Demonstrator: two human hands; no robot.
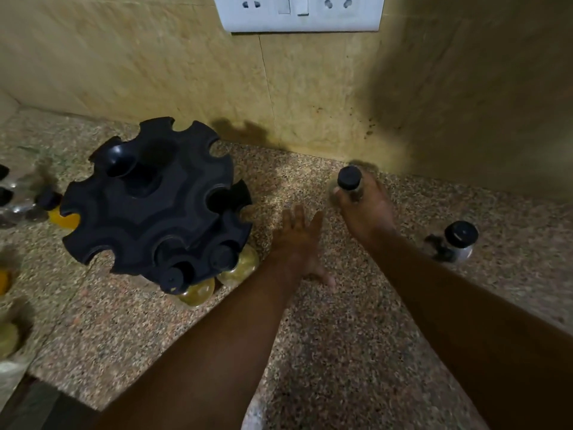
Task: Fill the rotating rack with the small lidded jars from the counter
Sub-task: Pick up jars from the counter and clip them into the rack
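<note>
Nearest me, my left hand (pixel 302 243) hovers flat over the speckled counter (pixel 325 352), its fingers (pixel 297 215) spread and holding nothing, just right of the rotating rack (pixel 155 206). Two jars with yellowish contents (pixel 217 279) already hang in the rack's near slots; most notches around its rim look empty. Off to the right a dark-capped jar (pixel 455 243) stands alone, waiting. Further back, near the wall, my right hand (pixel 366 206) has its fingers clamped around the clear body of the small lidded jar (pixel 349 181), black cap showing above them. I judge the step is carrying this jar over. I'd grip below the cap, keep it upright, steady the rack with the free hand, and slide the neck into an open notch facing me. More jars sit blurred at the far left edge (pixel 18 200).
</note>
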